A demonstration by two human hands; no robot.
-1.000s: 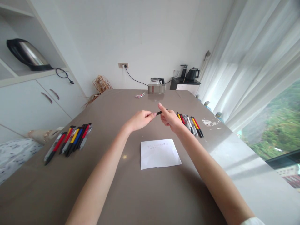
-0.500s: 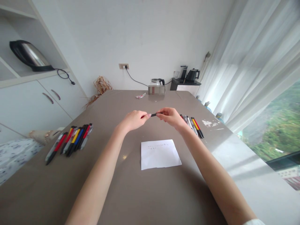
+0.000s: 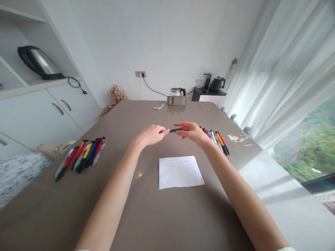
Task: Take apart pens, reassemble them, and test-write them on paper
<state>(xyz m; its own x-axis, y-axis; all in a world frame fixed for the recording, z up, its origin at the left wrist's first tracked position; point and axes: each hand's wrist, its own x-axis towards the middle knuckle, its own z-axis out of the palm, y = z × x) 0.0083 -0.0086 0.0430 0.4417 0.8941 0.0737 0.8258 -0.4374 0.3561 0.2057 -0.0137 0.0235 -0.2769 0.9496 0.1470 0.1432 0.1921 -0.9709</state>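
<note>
My left hand (image 3: 150,135) is closed on a slim pen (image 3: 174,130), gripped between thumb and fingers above the table. The pen's dark end points right, and a bit of red shows by the left fingers. My right hand (image 3: 192,133) is at that dark end, its thumb and fingers spread around it; whether they touch it I cannot tell. Below both hands lies a white sheet of paper (image 3: 180,174) with small handwriting near its top edge. A row of coloured pens and markers (image 3: 218,141) lies beyond my right wrist.
On the left of the brown table (image 3: 141,216) lies another group of markers (image 3: 83,155). At the far edge are a phone-like object (image 3: 177,100), a glass pot (image 3: 175,91) and a crumpled wrapper (image 3: 158,107). White flakes (image 3: 237,138) mark the right side.
My right fingers have gone from a pinch on the pen's dark end to spread apart, and more of the pen shows. The view has shifted slightly left.
</note>
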